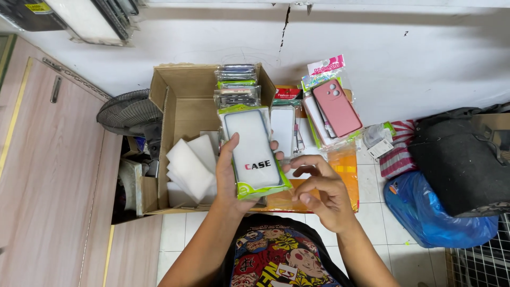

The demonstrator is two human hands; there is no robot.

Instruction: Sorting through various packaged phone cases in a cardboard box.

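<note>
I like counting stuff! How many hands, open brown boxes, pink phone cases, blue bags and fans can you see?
Bare hands: 2, left hand, right hand
Open brown cardboard box: 1
Pink phone case in clear packet: 1
Blue plastic bag: 1
Dark wire-grille fan: 1
Total: 6

A single head-worn camera looks steeply down, close above the cardboard box point(183, 114) on the tiled floor point(382, 223), facing the white wall beyond it.
</note>
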